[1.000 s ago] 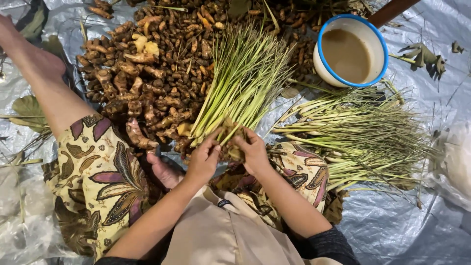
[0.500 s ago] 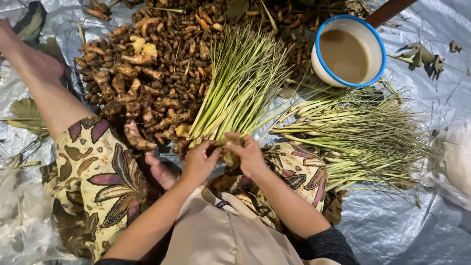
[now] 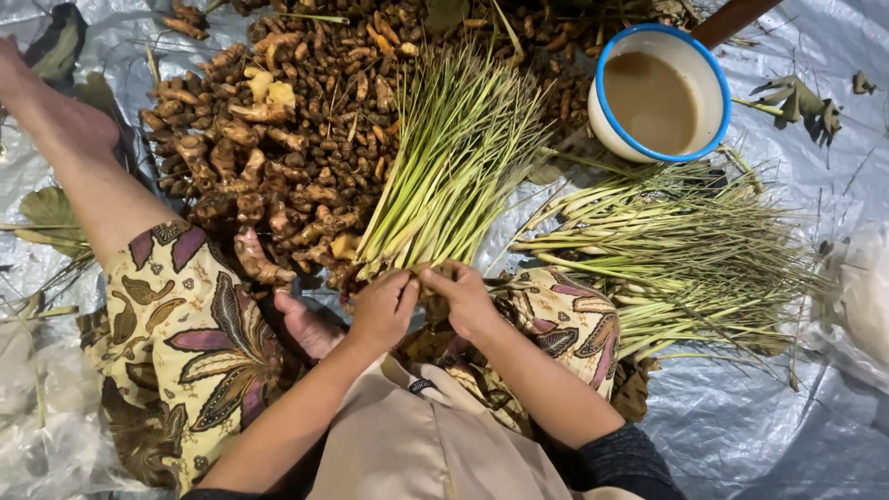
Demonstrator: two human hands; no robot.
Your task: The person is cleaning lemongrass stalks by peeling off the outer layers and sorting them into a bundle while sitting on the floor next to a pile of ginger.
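Head view: two hands, left hand (image 3: pixel 381 310) and right hand (image 3: pixel 466 298), two lemongrass bundles (image 3: pixel 454 167), one bowl (image 3: pixel 659 91).

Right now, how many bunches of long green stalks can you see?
2. One bunch fans out from the left hand and right hand, whose grip is at its base. The other bunch lies right of them, below the bowl.

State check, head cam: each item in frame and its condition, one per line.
left hand: gripping the base of the bundle
right hand: gripping the same base
lemongrass bundle: fanned out, stalk ends gathered in both hands
second lemongrass pile: lying loose on the tarp
enamel bowl: upright, holding cloudy brown liquid
turmeric roots: heaped, unpeeled
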